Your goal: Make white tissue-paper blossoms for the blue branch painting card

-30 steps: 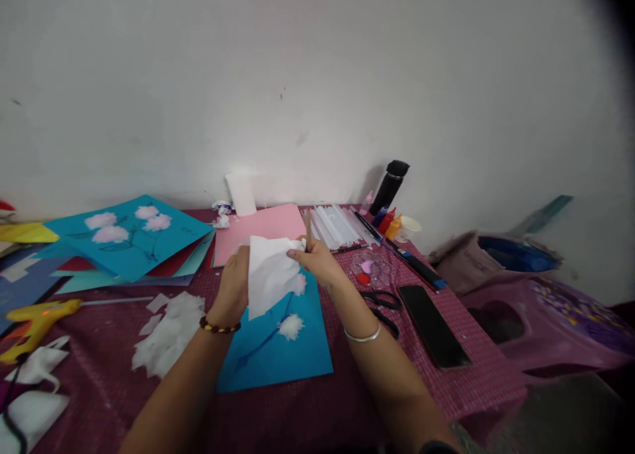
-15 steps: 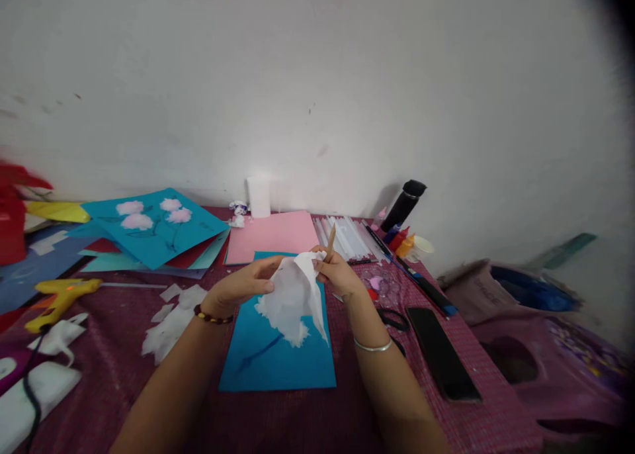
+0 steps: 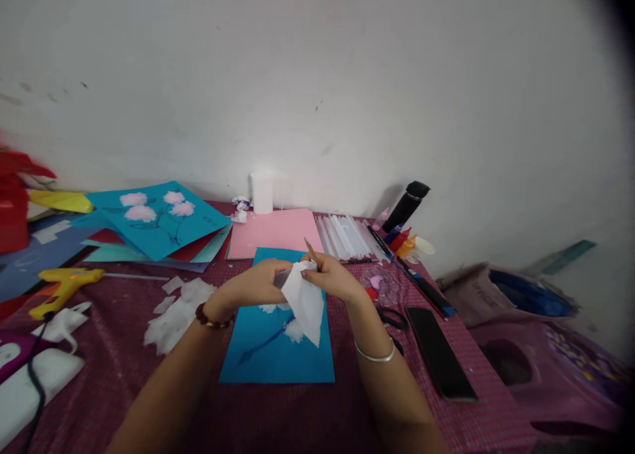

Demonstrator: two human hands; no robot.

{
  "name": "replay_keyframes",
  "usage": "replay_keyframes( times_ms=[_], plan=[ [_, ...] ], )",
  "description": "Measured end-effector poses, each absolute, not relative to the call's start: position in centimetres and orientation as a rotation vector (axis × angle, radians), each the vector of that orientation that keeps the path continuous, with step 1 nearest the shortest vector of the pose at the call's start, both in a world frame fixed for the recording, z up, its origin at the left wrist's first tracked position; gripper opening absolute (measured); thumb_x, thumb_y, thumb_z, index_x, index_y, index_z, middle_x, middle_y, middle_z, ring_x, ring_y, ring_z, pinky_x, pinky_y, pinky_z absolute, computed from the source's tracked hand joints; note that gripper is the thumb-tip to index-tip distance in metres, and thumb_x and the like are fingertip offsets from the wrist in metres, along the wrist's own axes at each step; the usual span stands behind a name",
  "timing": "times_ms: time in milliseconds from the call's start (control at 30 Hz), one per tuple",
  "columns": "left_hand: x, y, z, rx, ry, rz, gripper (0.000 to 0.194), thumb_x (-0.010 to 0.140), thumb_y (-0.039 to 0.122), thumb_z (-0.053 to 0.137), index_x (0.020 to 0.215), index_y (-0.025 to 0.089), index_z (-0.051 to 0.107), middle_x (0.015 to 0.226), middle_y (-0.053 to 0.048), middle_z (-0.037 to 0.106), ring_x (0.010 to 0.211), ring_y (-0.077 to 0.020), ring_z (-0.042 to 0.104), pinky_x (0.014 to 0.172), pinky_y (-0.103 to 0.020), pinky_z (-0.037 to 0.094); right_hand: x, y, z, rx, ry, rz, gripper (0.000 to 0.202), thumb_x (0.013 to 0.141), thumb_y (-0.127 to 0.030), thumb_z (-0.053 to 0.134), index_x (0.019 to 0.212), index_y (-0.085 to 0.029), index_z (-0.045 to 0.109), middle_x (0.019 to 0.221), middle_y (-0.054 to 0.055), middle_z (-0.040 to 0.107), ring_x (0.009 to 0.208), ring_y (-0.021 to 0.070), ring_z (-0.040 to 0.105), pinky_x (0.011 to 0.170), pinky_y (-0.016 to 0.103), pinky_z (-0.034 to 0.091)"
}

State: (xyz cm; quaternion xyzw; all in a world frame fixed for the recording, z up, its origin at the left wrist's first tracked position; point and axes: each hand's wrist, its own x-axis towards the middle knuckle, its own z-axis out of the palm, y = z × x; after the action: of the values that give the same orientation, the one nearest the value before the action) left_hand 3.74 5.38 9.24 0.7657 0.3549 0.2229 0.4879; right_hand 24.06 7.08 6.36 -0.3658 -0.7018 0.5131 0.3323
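A piece of white tissue paper point(image 3: 304, 303) is bunched between my hands, its loose corner hanging down. My left hand point(image 3: 265, 280) is closed on its left side, with part of the grip hidden. My right hand point(image 3: 333, 276) pinches the top of the tissue and also holds a thin wooden stick point(image 3: 311, 250), whose pointed end sticks up. Below both hands lies a blue sheet of paper point(image 3: 278, 364) with a dark painted stem and white tufts point(image 3: 294, 331) on it, partly covered by the tissue.
White tissue scraps point(image 3: 181, 315) and a yellow glue gun point(image 3: 64, 287) lie at the left. Behind them rests a blue sheet with pink flowers point(image 3: 198, 232). Pink paper point(image 3: 275, 232) and glue sticks point(image 3: 350, 235) are at the back. Scissors point(image 3: 393, 318) and a phone point(image 3: 439, 355) lie at the right.
My hands have drawn closer together and the tissue is now gathered into a narrower bunch. The wooden stick has tilted over to the left.
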Motion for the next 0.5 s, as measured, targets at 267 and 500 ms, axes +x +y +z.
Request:
replay_keyframes(
  times_ms=[267, 500],
  plan=[
    [3.8, 5.6, 9.2, 1.762, 0.804, 0.663, 0.013, 0.076, 0.025, 0.061, 0.085, 0.017, 0.061, 0.080, -0.001, 0.063, 0.069, -0.0139, 0.055, 0.058, -0.021, 0.043, 24.1, 6.5, 7.6, -0.904, -1.654, 1.314, 0.027, 0.078, -0.044, 0.061, 0.078, -0.017, 0.055, 0.061, -0.006, 0.041, 0.054, 0.0085, 0.036, 0.051, 0.021, 0.028],
    [3.5, 5.9, 8.7, 1.719, 0.768, 0.569, 0.019, 0.076, 0.033, 0.064, 0.077, 0.014, 0.067, 0.074, -0.003, 0.065, 0.058, -0.0123, 0.052, 0.050, -0.020, 0.040, 24.1, 7.1, 6.9, -0.879, -1.532, 1.313, 0.025, 0.077, -0.041, 0.064, 0.076, -0.016, 0.059, 0.060, -0.005, 0.047, 0.053, 0.0085, 0.038, 0.051, 0.022, 0.029]
  ],
)
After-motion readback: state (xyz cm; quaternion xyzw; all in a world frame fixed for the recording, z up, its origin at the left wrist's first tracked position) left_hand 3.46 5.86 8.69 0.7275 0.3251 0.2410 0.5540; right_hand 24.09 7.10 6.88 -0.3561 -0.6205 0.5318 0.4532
